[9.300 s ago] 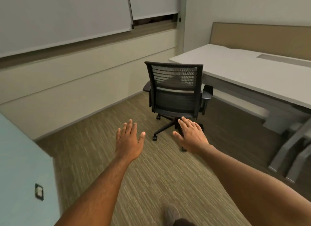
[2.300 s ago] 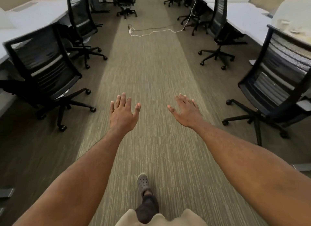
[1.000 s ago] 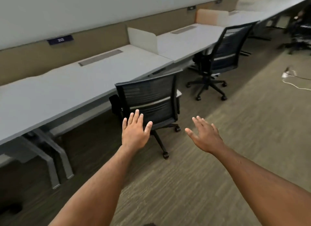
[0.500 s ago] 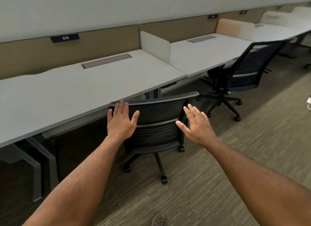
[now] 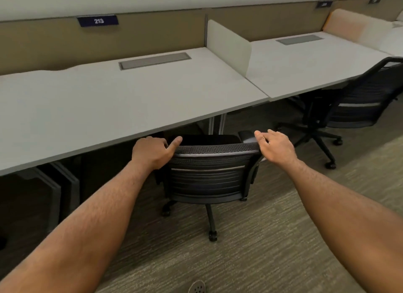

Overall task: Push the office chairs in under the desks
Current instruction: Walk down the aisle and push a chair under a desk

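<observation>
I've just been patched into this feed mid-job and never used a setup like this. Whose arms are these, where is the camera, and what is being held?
No machine here: a person wears one camera on the head, looking forward and down. The left hand and right hand sit at the two top corners of a black mesh office chair's backrest; the left curls over the edge, the right's grip is unclear. The chair faces the pale desk under sign 213, whose top holds only a grey cable hatch. A second chair stands to the right.

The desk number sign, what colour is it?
Dark navy sign with white "213", head view.
</observation>
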Tool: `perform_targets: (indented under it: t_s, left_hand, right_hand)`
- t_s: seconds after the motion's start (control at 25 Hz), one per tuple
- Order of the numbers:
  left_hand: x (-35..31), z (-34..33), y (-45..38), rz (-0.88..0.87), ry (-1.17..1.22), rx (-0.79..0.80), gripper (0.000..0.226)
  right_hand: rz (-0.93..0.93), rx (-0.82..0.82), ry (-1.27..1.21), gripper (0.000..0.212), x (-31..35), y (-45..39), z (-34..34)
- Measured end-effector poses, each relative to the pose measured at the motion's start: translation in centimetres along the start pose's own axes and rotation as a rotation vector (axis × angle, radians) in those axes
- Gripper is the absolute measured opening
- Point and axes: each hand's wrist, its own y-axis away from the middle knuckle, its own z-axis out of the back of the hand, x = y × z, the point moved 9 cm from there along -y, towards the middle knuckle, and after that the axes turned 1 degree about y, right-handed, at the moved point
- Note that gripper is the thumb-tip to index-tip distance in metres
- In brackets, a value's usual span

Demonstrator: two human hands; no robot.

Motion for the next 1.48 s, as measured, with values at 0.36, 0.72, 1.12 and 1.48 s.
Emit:
perform_targets:
  t_s: [0.36, 0.72, 1.12, 1.48]
  left_hand:
    - [-3.4, 0.5, 6.8, 0.083, -0.040, -0.152, 0.093]
    - [-2.9, 1.1, 14.4, 0.401, -0.032, -0.215, 0.079]
    - [5.7, 1.9, 17.7, 0.642, 0.129, -0.380, 0.060]
    - [16.6, 1.6, 13.3, 0.649, 0.079, -0.231, 0.079]
  right_hand:
    - [0.060, -0.041, -0.007, 0.081, -2.5, 0.2, 0.8]
    - [0.206, -0.057, -0.077, 0.073, -0.2, 1.5, 1.9]
    - [0.399, -0.011, -0.118, 0.074, 7.4, 1.9, -0.4]
    - [0.494, -0.019, 0.013, 0.090, 16.4, -0.4, -3.3]
